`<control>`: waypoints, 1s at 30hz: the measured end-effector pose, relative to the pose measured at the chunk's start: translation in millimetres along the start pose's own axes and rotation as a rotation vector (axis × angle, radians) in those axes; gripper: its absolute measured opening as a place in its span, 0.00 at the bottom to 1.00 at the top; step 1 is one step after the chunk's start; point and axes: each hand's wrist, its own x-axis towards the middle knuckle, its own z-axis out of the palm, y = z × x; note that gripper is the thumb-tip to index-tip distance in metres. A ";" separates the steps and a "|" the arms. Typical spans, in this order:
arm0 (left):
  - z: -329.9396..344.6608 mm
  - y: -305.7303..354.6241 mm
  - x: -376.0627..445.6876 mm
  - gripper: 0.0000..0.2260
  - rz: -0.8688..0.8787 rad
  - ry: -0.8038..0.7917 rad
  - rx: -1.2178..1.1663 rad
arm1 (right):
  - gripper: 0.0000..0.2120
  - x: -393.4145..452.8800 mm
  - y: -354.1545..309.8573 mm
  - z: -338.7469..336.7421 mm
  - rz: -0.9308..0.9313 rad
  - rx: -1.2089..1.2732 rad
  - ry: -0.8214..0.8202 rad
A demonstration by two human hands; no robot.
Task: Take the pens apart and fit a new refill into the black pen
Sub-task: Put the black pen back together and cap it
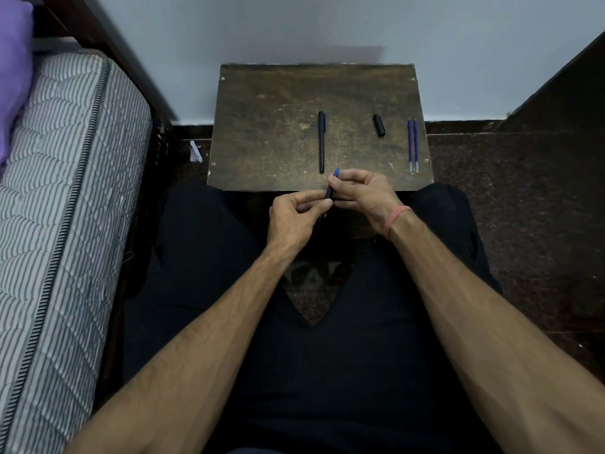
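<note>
Both hands meet over the near edge of the worn dark wooden desk (268, 126). The left hand (294, 217) and right hand (363, 194) each close their grip on 1 slim blue pen (331, 186). Beyond the grip lies a capped black pen (322, 142); farther right, a loose black cap (379, 125) and 2 blue refills (413, 145).

Two pens (322, 142) (331, 188), two refills (410, 145) (416, 146), one cap (379, 125).

Worn wooden table (262, 103) bears capped pen (322, 142); cap (379, 125); two refills (413, 145).

table left half (258, 132) bare | obstacles: capped pen (322, 142) centre, cap (379, 125), two refills (413, 145) right edge
</note>
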 end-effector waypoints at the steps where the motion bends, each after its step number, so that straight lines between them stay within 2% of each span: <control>1: -0.6 -0.5 -0.4 0.11 -0.002 0.004 0.008 | 0.07 0.7 0.1 0.4 0.002 -0.022 0.013; 8: -0.6 3.0 2.7 0.15 -0.012 0.013 -0.013 | 0.14 0.6 -1.6 3.8 -0.020 -0.077 0.060; 12: -3.0 0.6 3.5 0.14 -0.011 0.004 -0.031 | 0.09 0.5 -3.1 1.4 -0.062 -0.016 -0.021; 15: -2.2 0.6 2.3 0.14 0.003 0.007 -0.017 | 0.08 -0.6 -3.6 -0.3 -0.068 -0.064 0.066; 18: -1.7 1.6 2.4 0.14 0.017 0.000 -0.013 | 0.13 -1.0 -3.0 -1.4 -0.080 -0.099 0.124; 21: -1.6 1.1 3.0 0.12 0.021 -0.015 -0.037 | 0.14 -2.4 -4.6 0.7 -0.061 -0.010 0.005; 24: -3.6 1.1 2.0 0.12 0.026 -0.006 -0.032 | 0.10 -3.2 -7.5 0.8 -0.072 0.032 -0.075; 27: -3.9 1.5 1.0 0.13 0.017 -0.004 -0.036 | 0.08 -3.8 -8.1 -0.4 -0.086 -0.035 -0.008; 30: -0.8 3.4 -0.9 0.15 0.020 -0.019 -0.029 | 0.14 -3.1 -5.6 -0.8 -0.130 -0.145 0.074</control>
